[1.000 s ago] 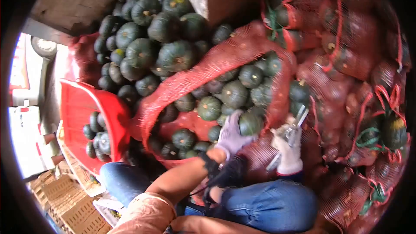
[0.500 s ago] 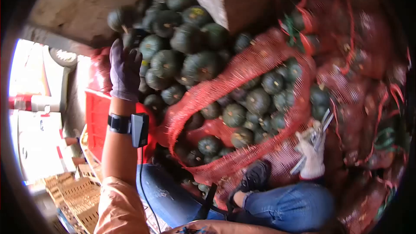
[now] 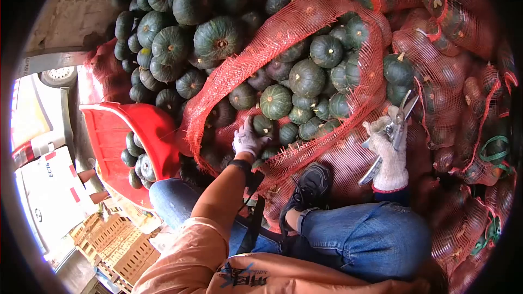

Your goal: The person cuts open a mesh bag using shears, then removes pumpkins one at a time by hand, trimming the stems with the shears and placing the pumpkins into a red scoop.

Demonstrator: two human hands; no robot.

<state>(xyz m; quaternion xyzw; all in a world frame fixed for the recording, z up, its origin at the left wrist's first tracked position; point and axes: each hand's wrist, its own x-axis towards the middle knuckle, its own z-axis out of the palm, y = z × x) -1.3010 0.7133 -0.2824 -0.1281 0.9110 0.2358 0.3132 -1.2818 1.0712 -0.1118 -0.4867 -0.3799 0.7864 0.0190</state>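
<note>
My left hand [image 3: 248,142], in a thin pale purple glove, is inside the open mouth of a red mesh bag [image 3: 239,79]. Its fingers and thumb curve around the near side of a small dark green squash [image 3: 263,125]. More squashes [image 3: 306,78] of mixed sizes lie in the bag around it. To the right, my right hand [image 3: 389,155], in a white knit glove, is closed around metal shears [image 3: 402,122]; its grip partly covers them. The shears point up and away, beside the bag's right edge.
A large heap of squashes [image 3: 170,46] rises at the upper left. A red plastic crate [image 3: 111,130] with several squashes stands at the left. Filled red mesh bags [image 3: 436,71] line the right side. Yellow slatted crates [image 3: 117,239] and a white vehicle [image 3: 52,185] are at the lower left.
My left hand has moved from the upper-left heap down and right into the mesh bag, onto the small squash. My right hand still holds the shears. The camera view has shifted.
</note>
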